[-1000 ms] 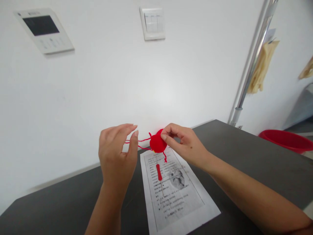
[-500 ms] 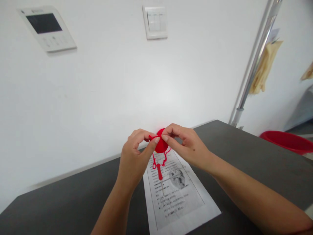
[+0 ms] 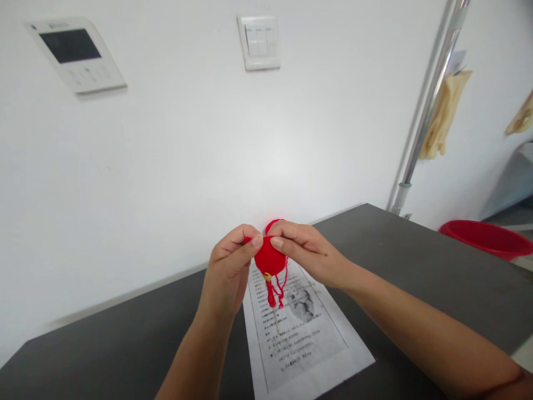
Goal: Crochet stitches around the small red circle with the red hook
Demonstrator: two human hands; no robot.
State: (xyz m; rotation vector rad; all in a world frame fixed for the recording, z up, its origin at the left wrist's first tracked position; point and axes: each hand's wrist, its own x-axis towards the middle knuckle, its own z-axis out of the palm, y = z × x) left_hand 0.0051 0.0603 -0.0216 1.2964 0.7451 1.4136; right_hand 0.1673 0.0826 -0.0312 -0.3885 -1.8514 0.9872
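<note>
Both hands hold a small red crocheted piece (image 3: pixel 270 260) by its upper edge, above the table. My left hand (image 3: pixel 228 265) pinches its left corner between thumb and fingers. The right corner is gripped the same way by my right hand (image 3: pixel 312 251). A yellow stitch marker (image 3: pixel 267 276) shows at the lower edge of the piece. Red yarn (image 3: pixel 282 289) dangles below it. On the printed paper (image 3: pixel 328 361) lies a crochet hook (image 3: pixel 271 295) with a red handle, partly behind the yarn. A red yarn ball (image 3: pixel 272 224) sits behind the hands, mostly hidden.
The dark table (image 3: pixel 125 344) meets a white wall (image 3: pixel 166 139) with a light switch (image 3: pixel 262 44) and an intercom panel (image 3: pixel 75 55). A metal pole (image 3: pixel 428 111) stands at the right, near hanging yellowish gloves (image 3: pixel 445 116). A red basin (image 3: pixel 483 239) is beyond the table's right edge.
The crocheted piece has turned, so its broad face and the yellow marker now show below my fingers. My hands have moved slightly lower. The dangling yarn has shifted, and the view has moved a little.
</note>
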